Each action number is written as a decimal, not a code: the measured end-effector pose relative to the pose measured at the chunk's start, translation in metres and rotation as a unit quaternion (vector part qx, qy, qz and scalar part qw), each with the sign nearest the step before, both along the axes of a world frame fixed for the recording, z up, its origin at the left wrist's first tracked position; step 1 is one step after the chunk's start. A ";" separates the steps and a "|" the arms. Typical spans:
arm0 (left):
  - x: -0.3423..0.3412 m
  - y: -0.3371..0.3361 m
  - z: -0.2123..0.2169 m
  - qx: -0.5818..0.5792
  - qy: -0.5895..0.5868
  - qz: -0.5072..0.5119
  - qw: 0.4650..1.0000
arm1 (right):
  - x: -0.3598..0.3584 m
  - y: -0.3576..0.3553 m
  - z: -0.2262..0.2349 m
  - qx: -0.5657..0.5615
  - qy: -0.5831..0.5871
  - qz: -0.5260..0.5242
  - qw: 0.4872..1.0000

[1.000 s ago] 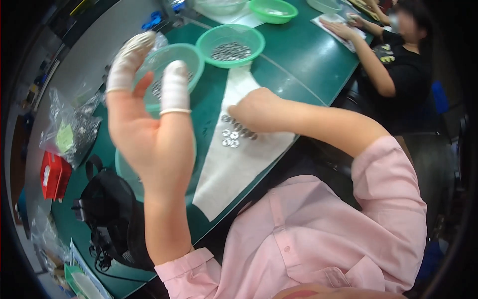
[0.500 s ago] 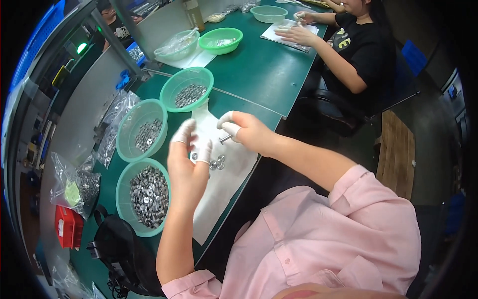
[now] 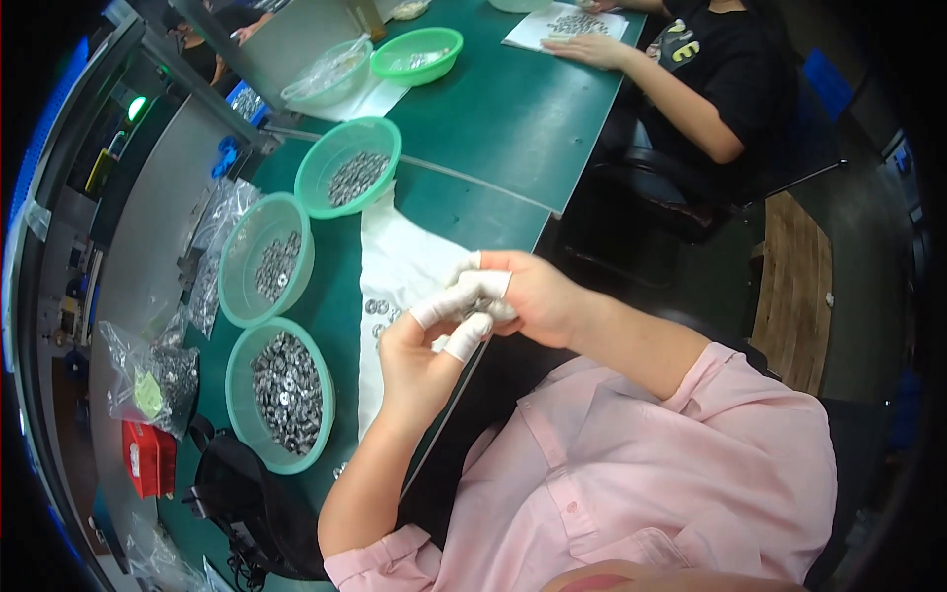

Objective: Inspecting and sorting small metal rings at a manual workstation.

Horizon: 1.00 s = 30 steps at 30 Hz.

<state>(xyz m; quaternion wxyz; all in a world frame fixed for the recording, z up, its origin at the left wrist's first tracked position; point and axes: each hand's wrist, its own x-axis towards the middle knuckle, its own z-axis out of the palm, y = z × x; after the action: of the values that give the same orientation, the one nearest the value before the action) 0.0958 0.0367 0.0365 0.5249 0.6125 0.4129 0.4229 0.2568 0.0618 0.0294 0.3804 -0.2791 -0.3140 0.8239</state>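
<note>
My left hand [image 3: 419,360] and my right hand [image 3: 523,296] meet above the near edge of a white sheet [image 3: 400,266] on the green table [image 3: 493,118]. Both wear white finger cots. Their fingertips touch and pinch together; whatever small part sits between them is hidden. A few small metal washers [image 3: 378,309] lie on the sheet just left of my left hand. Three green bowls of metal parts stand to the left: a near one [image 3: 281,395], a middle one [image 3: 266,259] and a far one [image 3: 347,168].
Clear bags of parts [image 3: 148,375] and a red box [image 3: 146,459] lie at the left. A black bag [image 3: 247,503] sits near the table's front. Across the table another person's arm [image 3: 651,79] rests by a white sheet; another green bowl [image 3: 416,54] stands there.
My left hand came down from in front of the camera to meet my right hand over the sheet. The view shifted, and both hands now sit closer together, nearer to me.
</note>
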 end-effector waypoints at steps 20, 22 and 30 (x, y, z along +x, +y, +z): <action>-0.107 0.051 0.087 0.143 0.167 0.367 0.904 | 0.007 0.028 -0.011 0.444 -0.302 -0.128 0.834; -0.124 0.049 0.079 0.123 0.230 0.377 0.889 | -0.010 0.027 -0.005 0.449 -0.345 -0.080 0.820; -0.119 0.030 0.077 0.185 0.227 0.373 0.881 | -0.069 0.039 0.000 0.578 -0.540 0.085 0.606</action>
<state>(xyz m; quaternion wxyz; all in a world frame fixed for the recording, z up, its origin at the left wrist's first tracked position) -0.0235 0.0667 0.1135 0.0978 0.5782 0.6330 0.5054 0.1883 0.1009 0.0299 0.1527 -0.3673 -0.8956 0.1990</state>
